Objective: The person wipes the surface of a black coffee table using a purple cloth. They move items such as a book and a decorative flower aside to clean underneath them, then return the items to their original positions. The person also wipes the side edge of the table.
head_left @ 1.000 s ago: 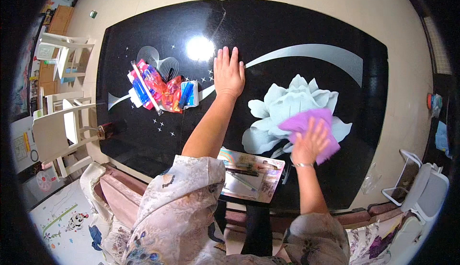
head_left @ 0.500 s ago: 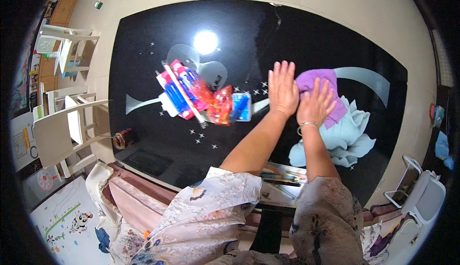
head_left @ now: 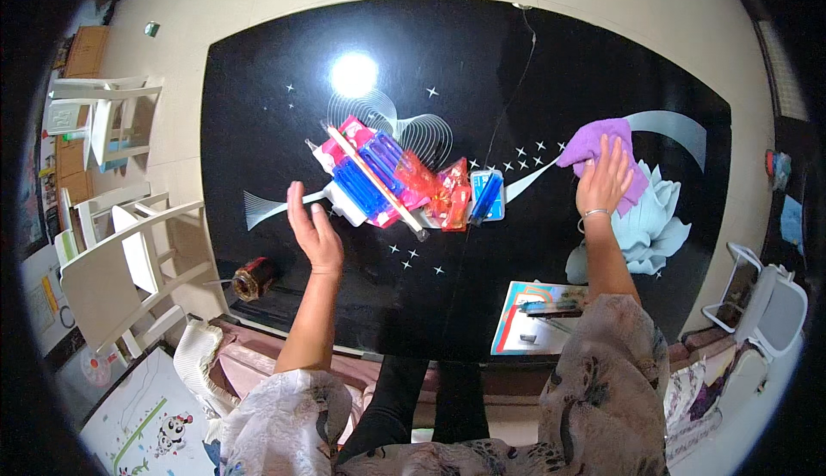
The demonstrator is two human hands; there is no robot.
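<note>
My right hand (head_left: 605, 175) lies flat with its fingers stretched out on a crumpled purple cloth (head_left: 589, 138). The cloth rests on a glossy black table (head_left: 284, 145), beside a printed pale blue flower. My left hand (head_left: 314, 233) is raised near the table's left side, fingers extended, holding nothing. Just to its right lies a pile of stationery: a bundle of blue pens (head_left: 355, 188), a long thin pencil-like stick (head_left: 361, 166), a red see-through packet (head_left: 453, 196) and a small clear-and-blue pack (head_left: 488, 196).
By the front edge lies a colourful booklet or sheet (head_left: 509, 338) with dark pens on it. A brown jar (head_left: 252, 278) stands at the table's left corner. White chairs (head_left: 112, 287) flank the left side, and a grey-white folding seat (head_left: 770, 313) is at the right.
My left hand has left the place beside the cloth and swung far left, to the other side of the stationery pile. My right hand stays on the cloth. The view has shifted slightly.
</note>
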